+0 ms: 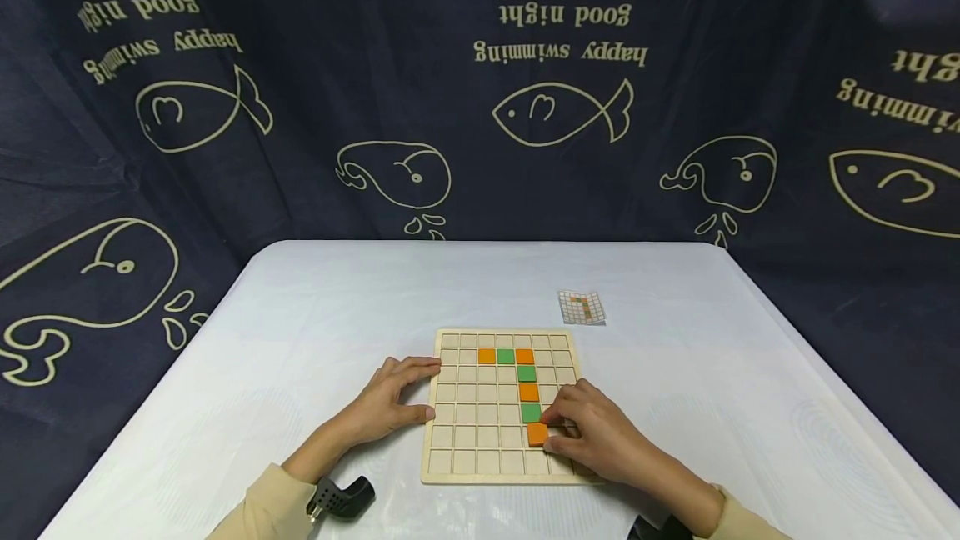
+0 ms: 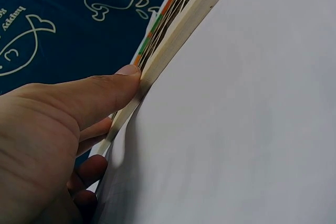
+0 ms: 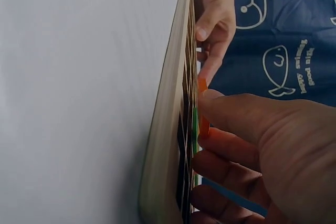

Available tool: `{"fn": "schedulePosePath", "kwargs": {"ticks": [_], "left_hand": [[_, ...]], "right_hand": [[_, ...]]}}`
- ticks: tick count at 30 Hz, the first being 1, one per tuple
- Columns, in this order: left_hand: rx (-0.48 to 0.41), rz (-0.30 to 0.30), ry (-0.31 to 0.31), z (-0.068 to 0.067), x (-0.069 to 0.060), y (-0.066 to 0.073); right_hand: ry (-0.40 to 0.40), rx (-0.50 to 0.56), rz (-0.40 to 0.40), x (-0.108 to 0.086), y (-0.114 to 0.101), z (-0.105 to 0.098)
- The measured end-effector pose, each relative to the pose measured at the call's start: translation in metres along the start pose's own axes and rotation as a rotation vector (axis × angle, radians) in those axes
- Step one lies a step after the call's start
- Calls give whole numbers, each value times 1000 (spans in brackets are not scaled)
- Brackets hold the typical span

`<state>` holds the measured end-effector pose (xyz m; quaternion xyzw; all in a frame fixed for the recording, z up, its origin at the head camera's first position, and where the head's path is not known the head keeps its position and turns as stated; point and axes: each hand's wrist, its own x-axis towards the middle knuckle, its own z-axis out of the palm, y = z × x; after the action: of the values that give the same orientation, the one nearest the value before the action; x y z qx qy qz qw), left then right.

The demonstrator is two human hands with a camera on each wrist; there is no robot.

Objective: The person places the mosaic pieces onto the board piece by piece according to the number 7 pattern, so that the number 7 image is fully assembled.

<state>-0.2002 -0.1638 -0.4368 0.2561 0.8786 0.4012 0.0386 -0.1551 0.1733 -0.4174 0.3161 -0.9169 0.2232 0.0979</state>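
Observation:
A wooden grid board (image 1: 465, 463) lies on the white table. Orange and green square tiles sit in some of its cells: a short row near the top, then a column running down from its right end, with a green tile (image 1: 531, 412) low in that column. My right hand (image 1: 600, 432) pinches an orange tile (image 1: 537, 434) between thumb and fingers, just below that green tile; in the right wrist view this orange tile (image 3: 203, 121) stands proud of the board. My left hand (image 1: 390, 402) touches the board's left edge with thumb and fingertips, its fingers extended.
Beyond the board's far right corner lies a small printed card (image 1: 582, 307) with a grid and coloured squares. The white table (image 1: 337, 290) ends at a dark blue cloth (image 1: 300, 173) printed with fish and whales. A black strapped device (image 1: 345, 498) is on the left wrist.

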Motion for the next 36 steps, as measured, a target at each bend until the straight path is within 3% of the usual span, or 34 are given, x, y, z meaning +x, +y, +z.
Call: {"fn": "schedulePosePath", "kwargs": {"ticks": [36], "left_hand": [[-4,-1,-9,0,1,0]], "right_hand": [[41,-51,-35,1,-2,3]]}}
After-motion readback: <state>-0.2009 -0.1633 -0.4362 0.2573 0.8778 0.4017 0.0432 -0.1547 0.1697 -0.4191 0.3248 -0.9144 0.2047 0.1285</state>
